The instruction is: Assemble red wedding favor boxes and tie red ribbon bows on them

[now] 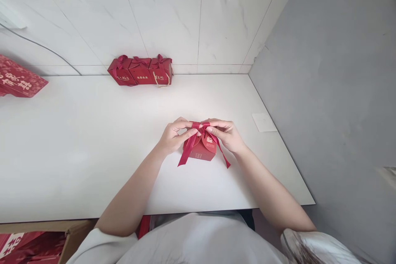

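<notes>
A small red gift box (pixel 202 152) with pale printing stands on the white table in front of me. Around its top runs a dark red ribbon (pixel 185 154), formed into a bow whose two tails hang down over the front. My left hand (pixel 176 135) pinches the bow's left loop between thumb and fingers. On the other side, my right hand (pixel 227 133) grips the right loop the same way. Both hands sit just above the box, and the knot between them is partly covered by the thumbs.
Three red boxes with bows (pixel 140 72) stand in a row by the tiled wall. A larger red package (pixel 21 78) lies far left. A white square (pixel 264 122) lies near the grey right wall (pixel 334 90). Below left is a cardboard carton (pixel 74 231) holding red packaging.
</notes>
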`<state>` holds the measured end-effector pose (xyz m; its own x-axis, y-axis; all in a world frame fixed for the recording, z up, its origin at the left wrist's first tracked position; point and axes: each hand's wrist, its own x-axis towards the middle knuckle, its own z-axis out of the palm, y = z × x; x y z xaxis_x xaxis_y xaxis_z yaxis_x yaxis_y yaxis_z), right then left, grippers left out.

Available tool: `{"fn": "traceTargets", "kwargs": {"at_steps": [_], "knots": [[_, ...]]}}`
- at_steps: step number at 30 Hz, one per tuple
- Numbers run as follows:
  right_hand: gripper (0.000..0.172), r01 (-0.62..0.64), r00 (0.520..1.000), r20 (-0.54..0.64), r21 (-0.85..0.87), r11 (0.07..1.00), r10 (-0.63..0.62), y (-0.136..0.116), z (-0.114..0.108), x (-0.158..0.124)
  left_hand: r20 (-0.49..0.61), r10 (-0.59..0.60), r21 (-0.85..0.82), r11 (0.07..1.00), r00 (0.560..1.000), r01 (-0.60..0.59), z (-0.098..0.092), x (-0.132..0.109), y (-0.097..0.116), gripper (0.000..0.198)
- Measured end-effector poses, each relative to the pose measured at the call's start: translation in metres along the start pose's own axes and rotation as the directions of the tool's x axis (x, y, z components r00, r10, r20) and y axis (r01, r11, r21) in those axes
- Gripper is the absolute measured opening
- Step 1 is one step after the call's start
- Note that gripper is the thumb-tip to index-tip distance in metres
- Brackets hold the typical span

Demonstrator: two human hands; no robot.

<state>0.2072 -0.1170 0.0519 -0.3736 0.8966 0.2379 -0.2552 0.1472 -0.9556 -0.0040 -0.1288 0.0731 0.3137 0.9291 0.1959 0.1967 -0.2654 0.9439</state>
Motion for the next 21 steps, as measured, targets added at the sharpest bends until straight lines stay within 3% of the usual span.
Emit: {"fn": "traceTargets", "kwargs": {"at_steps": [5, 9, 15, 21], "knots": [[0.011, -0.005, 0.998, -0.065, 0.024, 1.0, 0.006, 0.003, 0.006, -0.001, -0.022, -0.064, -0.098, 0.993, 0.998, 0.062, 0.002, 0.0, 0.003, 0.024], [0.009, -0.006, 0.995, -0.102, 0.073, 0.997, 0.013, 0.005, 0.009, -0.002, -0.01, -0.078, -0.029, 0.997, 0.997, 0.077, 0.002, -0.001, 0.005, 0.023], [0.017, -0.092, 0.992, -0.079, 0.096, 0.991, 0.099, 0.007, 0.006, -0.003, 0.041, -0.096, -0.101, 0.99, 0.995, 0.099, 0.0, -0.005, 0.009, 0.017], [0.024, -0.084, 0.994, -0.054, 0.125, 0.989, 0.091, 0.007, 0.007, -0.002, 0.014, -0.051, 0.101, 0.994, 0.999, 0.049, 0.001, -0.007, 0.011, 0.013]]}}
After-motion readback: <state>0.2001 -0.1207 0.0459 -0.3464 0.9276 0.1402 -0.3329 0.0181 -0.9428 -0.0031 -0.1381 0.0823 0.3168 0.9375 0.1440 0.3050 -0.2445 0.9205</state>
